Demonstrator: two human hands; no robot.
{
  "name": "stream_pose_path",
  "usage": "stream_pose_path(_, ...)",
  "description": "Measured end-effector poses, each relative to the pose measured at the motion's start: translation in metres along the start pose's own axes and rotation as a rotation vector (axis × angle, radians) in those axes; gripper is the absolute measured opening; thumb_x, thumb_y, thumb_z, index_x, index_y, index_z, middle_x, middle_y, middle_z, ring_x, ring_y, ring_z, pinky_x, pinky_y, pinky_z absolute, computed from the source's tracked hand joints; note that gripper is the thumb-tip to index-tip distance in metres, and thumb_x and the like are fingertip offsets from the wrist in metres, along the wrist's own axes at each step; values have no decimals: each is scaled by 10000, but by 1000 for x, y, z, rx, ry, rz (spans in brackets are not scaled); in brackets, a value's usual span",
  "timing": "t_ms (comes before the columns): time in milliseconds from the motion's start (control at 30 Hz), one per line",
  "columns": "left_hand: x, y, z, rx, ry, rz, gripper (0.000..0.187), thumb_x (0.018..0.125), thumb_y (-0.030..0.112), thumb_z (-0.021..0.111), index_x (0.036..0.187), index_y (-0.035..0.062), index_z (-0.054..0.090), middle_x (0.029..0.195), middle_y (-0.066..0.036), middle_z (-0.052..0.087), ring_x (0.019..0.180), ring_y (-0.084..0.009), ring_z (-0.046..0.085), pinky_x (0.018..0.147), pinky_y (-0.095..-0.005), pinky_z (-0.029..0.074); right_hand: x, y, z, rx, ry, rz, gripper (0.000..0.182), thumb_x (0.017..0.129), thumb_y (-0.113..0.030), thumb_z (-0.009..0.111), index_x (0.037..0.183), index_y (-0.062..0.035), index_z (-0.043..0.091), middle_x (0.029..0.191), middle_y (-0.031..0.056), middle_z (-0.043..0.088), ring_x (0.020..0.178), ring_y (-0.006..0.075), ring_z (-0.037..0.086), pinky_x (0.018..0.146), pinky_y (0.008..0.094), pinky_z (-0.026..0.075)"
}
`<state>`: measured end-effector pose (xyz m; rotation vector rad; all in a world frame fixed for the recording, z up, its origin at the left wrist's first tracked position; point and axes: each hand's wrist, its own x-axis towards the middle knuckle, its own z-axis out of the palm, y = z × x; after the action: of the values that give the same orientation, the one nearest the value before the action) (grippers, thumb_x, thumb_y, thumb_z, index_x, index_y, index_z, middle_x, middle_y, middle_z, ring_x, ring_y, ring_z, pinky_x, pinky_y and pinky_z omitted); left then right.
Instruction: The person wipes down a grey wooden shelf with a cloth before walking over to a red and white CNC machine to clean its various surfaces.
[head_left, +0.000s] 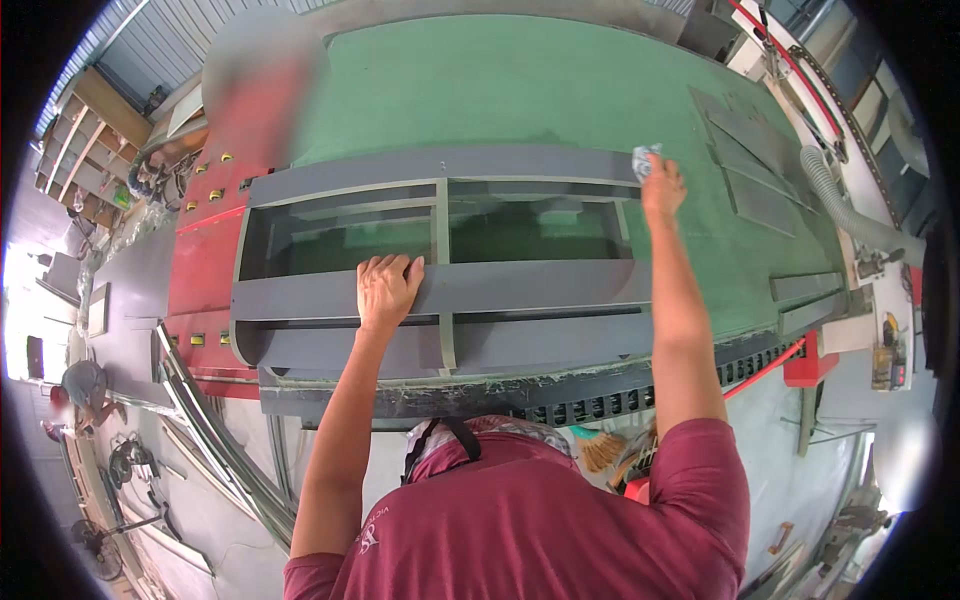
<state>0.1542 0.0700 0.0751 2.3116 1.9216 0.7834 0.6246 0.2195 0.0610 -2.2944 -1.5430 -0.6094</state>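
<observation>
A grey cabinet frame (540, 287) with openings and crosspieces lies on the green tabletop in front of me. My left hand (388, 290) rests on its middle board, fingers curled over the far edge and closed on it. At the frame's far right corner, my right hand (662, 188) is closed around a crumpled white and grey cloth (646, 160). The cloth is next to the end of the far board (540, 163). Part of the frame's right end is hidden behind my right forearm.
Flat grey panels (760, 203) lie on the green tabletop (480, 80) at the right. A ribbed hose (835, 195) runs beyond them. Long strips (215, 430) lean at the lower left. A blurred person in red (260, 100) stands at the far left; another person (88, 388) crouches farther off.
</observation>
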Motion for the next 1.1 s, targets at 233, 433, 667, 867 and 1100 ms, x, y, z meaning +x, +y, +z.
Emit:
stream_pose_path(233, 0, 2, 2, 19, -8, -4, 295, 868, 283, 559, 708, 45, 625, 745, -87, 639, 771, -285, 574, 808, -396, 400, 20, 135, 37, 145, -105, 308, 357, 865, -144, 506, 1202, -257, 545, 1197, 70, 529, 1014, 314, 558, 818, 446, 482)
stream_pose_path(433, -1, 2, 4, 69, -8, 28, 289, 878, 284, 549, 728, 48, 623, 750, -92, 638, 761, -290, 572, 800, -403, 403, -33, 159, 27, 1387, -712, 815, 473, 887, -137, 507, 1350, -204, 436, 1226, 54, 536, 1043, 206, 539, 836, 382, 482)
stream_pose_path(667, -2, 1, 9, 66, -21, 48, 319, 897, 296, 524, 733, 37, 607, 781, -102, 633, 792, -304, 571, 809, -413, 403, -81, 173, -52, 1309, -913, 704, 543, 883, -133, 490, 1408, -176, 357, 1217, 40, 540, 1018, 200, 546, 818, 386, 453)
stream_pose_path(867, -3, -1, 9, 68, -60, 36, 342, 908, 310, 509, 736, 31, 605, 789, -107, 633, 798, -311, 571, 814, -415, 404, -159, 222, -68, 1340, -1040, 653, 548, 882, -130, 499, 1407, -178, 349, 1195, 24, 546, 1018, 181, 551, 836, 386, 455)
stream_pose_path(1100, -4, -6, 11, 100, -52, 41, 369, 918, 332, 485, 742, 34, 613, 803, -107, 640, 827, -302, 583, 826, -412, 406, -244, 240, -116, 1520, -954, 749, 558, 862, -68, 511, 1394, -152, 367, 1104, 36, 587, 929, 150, 589, 815, 352, 491)
